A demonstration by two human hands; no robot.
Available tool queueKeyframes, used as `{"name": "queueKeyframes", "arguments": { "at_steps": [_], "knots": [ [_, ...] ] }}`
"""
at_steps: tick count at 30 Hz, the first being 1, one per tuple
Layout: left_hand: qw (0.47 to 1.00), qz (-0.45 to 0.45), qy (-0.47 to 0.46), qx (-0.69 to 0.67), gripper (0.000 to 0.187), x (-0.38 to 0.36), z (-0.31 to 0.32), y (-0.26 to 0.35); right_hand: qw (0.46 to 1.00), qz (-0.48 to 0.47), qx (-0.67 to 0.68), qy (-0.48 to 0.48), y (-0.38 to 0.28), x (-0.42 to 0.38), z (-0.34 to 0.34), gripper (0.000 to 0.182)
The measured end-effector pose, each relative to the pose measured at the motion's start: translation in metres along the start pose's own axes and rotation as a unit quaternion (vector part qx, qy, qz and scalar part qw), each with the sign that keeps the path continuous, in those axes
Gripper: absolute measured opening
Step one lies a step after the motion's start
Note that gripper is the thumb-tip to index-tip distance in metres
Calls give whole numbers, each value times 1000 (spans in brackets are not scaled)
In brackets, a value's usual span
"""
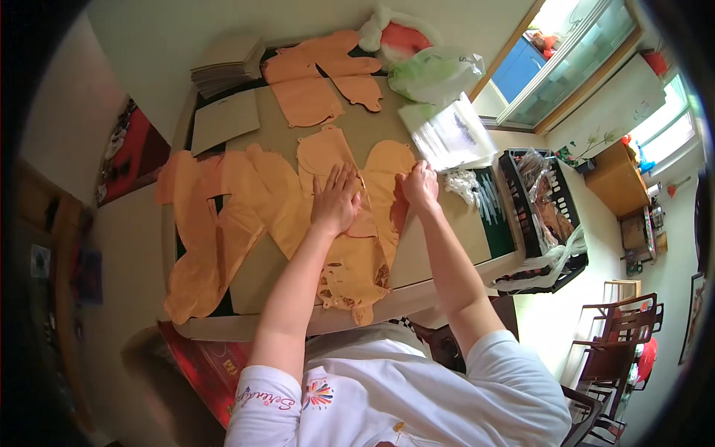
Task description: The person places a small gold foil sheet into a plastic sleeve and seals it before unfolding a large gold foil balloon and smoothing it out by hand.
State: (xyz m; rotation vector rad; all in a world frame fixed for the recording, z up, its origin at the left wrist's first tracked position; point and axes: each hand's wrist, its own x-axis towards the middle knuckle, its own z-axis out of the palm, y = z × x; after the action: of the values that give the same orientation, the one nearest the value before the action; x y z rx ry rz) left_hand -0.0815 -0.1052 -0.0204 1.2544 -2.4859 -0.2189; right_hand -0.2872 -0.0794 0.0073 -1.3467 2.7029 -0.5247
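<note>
My left hand [337, 200] lies flat with its fingers spread on an orange foil sheet [356, 279] in the middle of the table. At the sheet's right part, my right hand [419, 185] is closed at the edge, its fingers bent together; what they grip, if anything, is too small to make out. Another orange foil piece [195, 253] is spread out on the left, overlapping or touching the middle one. Further orange foil pieces [302, 86] lie at the back of the table.
Stacked cards [226, 63] and a flat card [226, 121] are at the back left. Clear plastic packets [452, 135], a green-white bag [436, 77] and white ties [463, 185] lie at the right. A black crate [525, 205] stands beyond the table's right edge.
</note>
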Motion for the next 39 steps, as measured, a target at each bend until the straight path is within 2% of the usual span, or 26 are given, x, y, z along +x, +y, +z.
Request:
{"name": "queueKeyframes", "arguments": {
  "at_steps": [1, 4, 6, 8, 9, 12, 13, 16, 18, 19, 20, 22, 23, 25, 26, 27, 28, 30, 31, 32, 34, 35, 37, 38, 39],
  "knots": [
    [1000, 0, -1, 1, 56, -1, 1, -1, 998, 30, -1, -58, 0, 9, -3, 38],
    [1000, -1, -2, 0, 56, 2, -1, 0, 996, -20, -3, -93, 16, 35, 21, 55],
    [1000, -10, -7, -8, 56, 1, -3, 2, 997, -48, 1, -66, 4, 30, 10, 61],
    [1000, -17, -18, -14, 57, 1, -5, 4, 991, -132, -10, -21, -2, 29, 5, 69],
    [999, -20, -25, -14, 57, 0, -6, 3, 988, -148, 8, -36, -5, 37, 3, 78],
    [999, -18, -35, -1, 59, 1, -2, 1, 987, -76, -21, -143, -22, 60, -13, 88],
    [999, -16, -39, 4, 59, 1, -3, 2, 985, -127, -13, -119, -7, 84, 21, 83],
    [999, -16, -45, 13, 58, 2, -4, 1, 969, -97, -11, -228, -10, 107, 23, 79],
    [999, -17, -47, 12, 58, 0, -1, 1, 966, -141, 2, -216, -25, 89, 4, 65],
    [999, -16, -44, 18, 58, -1, 0, 1, 955, -146, 60, -252, -32, 81, -8, 60],
    [999, -14, -43, 25, 57, -1, -1, 1, 939, -146, 117, -290, -39, 73, -20, 55],
    [998, -12, -50, 38, 57, -2, -4, 2, 838, -97, 328, -425, -39, 67, -38, 46],
    [997, -13, -56, 44, 57, -1, -9, 4, 797, -57, 438, -411, -35, 62, -37, 44],
    [998, -10, -46, 42, 56, 1, -11, 4, 681, 19, 637, -361, -28, 52, -36, 40],
    [999, -7, -31, 34, 56, 1, -6, 2, 804, -120, 514, -272, -3, 62, 9, 36],
    [999, -3, -19, 26, 55, -1, -3, 1, 899, -217, 355, -139, 22, 74, 56, 33],
    [999, -9, -31, 22, 55, 1, -4, 1, 908, -413, 65, 9, 34, 56, 68, 34],
    [998, -28, -55, 9, 54, 2, -4, 3, 919, -385, 81, 41, 21, 10, 50, 36],
    [998, -26, -62, 8, 54, 1, -6, 4, 934, -313, 169, -29, 18, -1, 43, 45],
    [997, -25, -69, 9, 54, 2, -11, 5, 912, -264, 303, -79, 10, -15, 32, 49],
    [998, -26, -55, -3, 53, 1, -10, 3, 807, -146, 544, -176, -5, -47, 7, 58],
    [999, -27, -33, -15, 52, 1, -2, 0, 785, -236, 528, -223, -4, -62, 3, 73],
    [999, -28, -17, -31, 51, 1, 1, -1, 881, -331, 310, -137, -3, -79, -6, 78],
    [999, -28, -24, -35, 51, 1, -1, 0, 905, -368, 193, -89, -3, -82, -7, 80],
    [998, -27, -30, -39, 50, 0, -3, 0, 910, -277, 295, -92, -5, -83, -5, 73]
  ]
}}
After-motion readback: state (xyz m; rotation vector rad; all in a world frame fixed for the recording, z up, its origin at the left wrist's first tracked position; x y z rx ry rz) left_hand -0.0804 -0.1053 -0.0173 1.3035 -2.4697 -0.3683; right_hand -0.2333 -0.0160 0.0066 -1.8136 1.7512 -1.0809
